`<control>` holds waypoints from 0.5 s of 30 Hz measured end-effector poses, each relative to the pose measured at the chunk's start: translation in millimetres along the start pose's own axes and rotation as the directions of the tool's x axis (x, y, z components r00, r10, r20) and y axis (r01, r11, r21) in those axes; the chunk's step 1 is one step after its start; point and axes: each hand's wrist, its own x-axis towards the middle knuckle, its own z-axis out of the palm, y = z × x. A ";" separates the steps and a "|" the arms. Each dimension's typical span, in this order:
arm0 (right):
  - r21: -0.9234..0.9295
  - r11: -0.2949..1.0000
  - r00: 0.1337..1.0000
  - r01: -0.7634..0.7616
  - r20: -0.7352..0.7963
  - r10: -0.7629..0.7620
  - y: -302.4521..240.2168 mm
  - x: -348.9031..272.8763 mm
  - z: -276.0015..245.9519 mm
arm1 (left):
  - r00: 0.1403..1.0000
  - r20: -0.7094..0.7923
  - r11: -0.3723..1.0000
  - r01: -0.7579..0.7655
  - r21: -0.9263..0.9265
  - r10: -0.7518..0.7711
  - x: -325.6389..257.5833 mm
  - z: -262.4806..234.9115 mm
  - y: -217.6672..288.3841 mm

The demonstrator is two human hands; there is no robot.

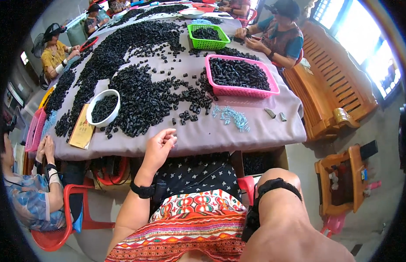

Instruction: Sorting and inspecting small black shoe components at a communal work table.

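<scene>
My left hand (160,147) is at the near edge of the cloth-covered table (255,124), its fingers curled in and the thumb close to them. Whatever may be inside that hand is hidden. Closest to it are loose small black tubular pieces (135,94), heaped over the table. My right hand (279,175) is raised near me at the right, bent over past a black wrist strap, its fingers out of sight. Small clear bluish pieces (231,117) lie in a little pile beyond the table edge.
A pink basket (244,92) and a green basket (209,44) hold black pieces, as does a white bowl (94,120) beside a yellow booklet (82,133). Several people sit around the table. A wooden bench (329,78) stands right; a red chair (76,209) is left.
</scene>
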 end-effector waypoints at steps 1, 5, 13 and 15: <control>-0.019 1.000 1.000 -0.018 -0.011 0.018 7.1 2.8 -1.1 | 1.000 0.000 1.000 -0.013 -0.005 0.013 0.2 1.1 0.9; -0.078 0.992 0.994 -0.098 -0.049 0.094 6.2 -0.5 5.8 | 1.000 0.012 0.998 0.002 0.057 -0.003 -4.3 1.2 5.7; -0.228 0.938 0.962 -0.260 -0.142 0.232 -2.3 -7.9 6.2 | 1.000 0.012 1.000 -0.010 0.019 0.010 -0.6 1.5 0.4; -0.259 0.921 0.952 -0.292 -0.174 0.253 -5.7 -11.8 6.6 | 0.999 0.034 1.000 -0.008 0.014 0.008 0.7 3.0 -1.3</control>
